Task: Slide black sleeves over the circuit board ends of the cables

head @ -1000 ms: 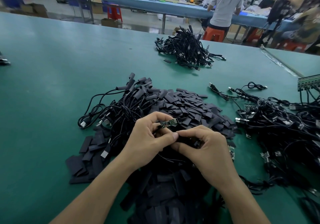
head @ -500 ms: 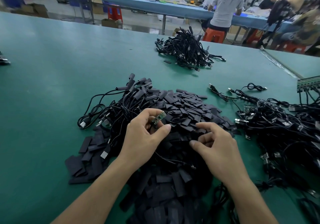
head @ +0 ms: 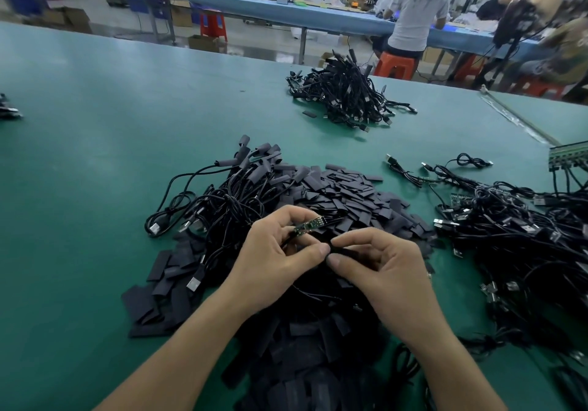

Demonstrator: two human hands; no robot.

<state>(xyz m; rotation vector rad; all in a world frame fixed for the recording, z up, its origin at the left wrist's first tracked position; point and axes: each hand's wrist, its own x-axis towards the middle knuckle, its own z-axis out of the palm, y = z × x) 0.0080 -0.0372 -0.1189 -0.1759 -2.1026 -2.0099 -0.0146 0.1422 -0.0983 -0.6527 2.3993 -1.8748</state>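
My left hand (head: 276, 258) pinches a cable whose small green circuit board (head: 310, 225) sticks up to the right above my fingers. My right hand (head: 381, 267) pinches a flat black sleeve (head: 345, 250) between thumb and forefinger, just below and right of the board, its left end close to my left thumb. Both hands hover over a big heap of loose black sleeves (head: 343, 197) on the green table (head: 95, 162). Cables with sleeves fitted (head: 241, 188) lie tangled at the heap's left.
A tangle of bare-board cables (head: 515, 229) lies on the right. Another cable pile (head: 346, 95) sits farther back. A green multi-port strip (head: 569, 156) shows at the right edge. People work at a blue bench (head: 286, 6) behind the table.
My right hand, which reached flat onto the sleeve heap half a second ago, has come back holding a sleeve next to my left hand. The board has tipped slightly rightward.
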